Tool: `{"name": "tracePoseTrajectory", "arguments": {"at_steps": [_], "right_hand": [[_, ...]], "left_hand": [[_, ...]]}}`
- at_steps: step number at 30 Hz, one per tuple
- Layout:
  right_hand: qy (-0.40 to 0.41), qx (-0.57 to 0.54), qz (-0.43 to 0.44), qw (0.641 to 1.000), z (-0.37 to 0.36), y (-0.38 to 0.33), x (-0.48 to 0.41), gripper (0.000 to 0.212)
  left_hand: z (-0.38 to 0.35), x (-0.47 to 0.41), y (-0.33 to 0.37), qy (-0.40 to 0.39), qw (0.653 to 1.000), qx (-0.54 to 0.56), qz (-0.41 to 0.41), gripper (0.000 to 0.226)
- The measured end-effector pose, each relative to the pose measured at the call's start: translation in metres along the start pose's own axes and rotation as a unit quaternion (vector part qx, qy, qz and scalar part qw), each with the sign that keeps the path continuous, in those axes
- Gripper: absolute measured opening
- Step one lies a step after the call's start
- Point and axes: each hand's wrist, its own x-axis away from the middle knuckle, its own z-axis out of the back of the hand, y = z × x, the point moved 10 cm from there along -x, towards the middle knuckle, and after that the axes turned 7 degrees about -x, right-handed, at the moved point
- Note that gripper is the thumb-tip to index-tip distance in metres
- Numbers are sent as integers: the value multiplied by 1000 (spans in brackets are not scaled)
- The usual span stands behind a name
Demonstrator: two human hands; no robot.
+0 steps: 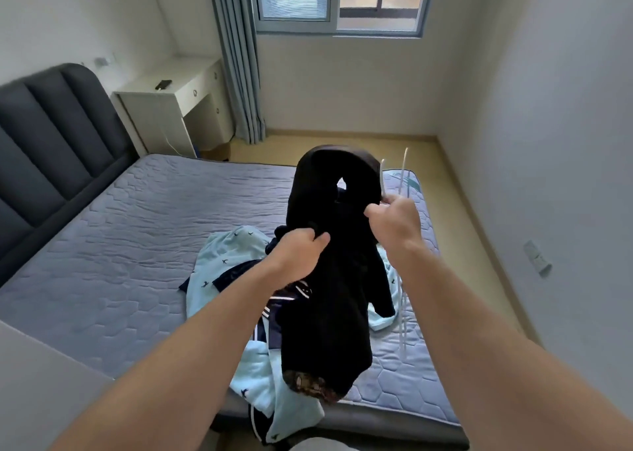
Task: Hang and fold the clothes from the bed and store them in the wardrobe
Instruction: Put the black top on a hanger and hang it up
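Black garment (pixel 329 313) hangs above the bed (pixel 120 245), bunched between both grips. The left grip (pixel 301 255) is closed round a fold of it. The right grip (pixel 394 222), just beside and slightly higher, clutches another fold together with white hangers (pixel 405 173). Below the grips, a pale blue garment (pixel 226 255) and a navy striped garment (pixel 270 317) lie on the bed.

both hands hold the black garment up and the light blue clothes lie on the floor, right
No: head view shows the light blue clothes on the bed, not the floor. Left hand and right hand do hold the black garment up.
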Motion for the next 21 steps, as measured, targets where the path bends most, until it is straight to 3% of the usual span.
{"name": "tracePoseTrajectory", "arguments": {"at_steps": [2,3,6,8,11,13,16,18,21], "right_hand": [[-23,14,-6,1000,-3,3,6,26],[-36,13,-4,999,-4,5,9,21],[-64,6,-8,998,-10,14,20,27],[-111,-7,-27,993,-18,22,26,40],[-186,-14,-40,982,-36,33,34,64],[-201,-25,-21,979,-43,34,37,51],[-171,-36,31,984,-46,29,38,38],[-111,-2,51,993,-38,26,35,36],[-35,67,31,997,-22,30,30,22]], "left_hand": [[16,-8,9,65,990,125,23,41],[21,-11,10,82,977,191,47,38],[26,-19,21,84,940,322,78,29],[33,-22,35,90,938,330,56,20],[47,-22,48,124,936,328,40,29],[59,-15,62,155,950,272,1,35],[69,2,90,185,962,178,-91,30],[69,10,100,187,958,179,-127,19],[67,17,107,153,949,235,-142,23]]}}
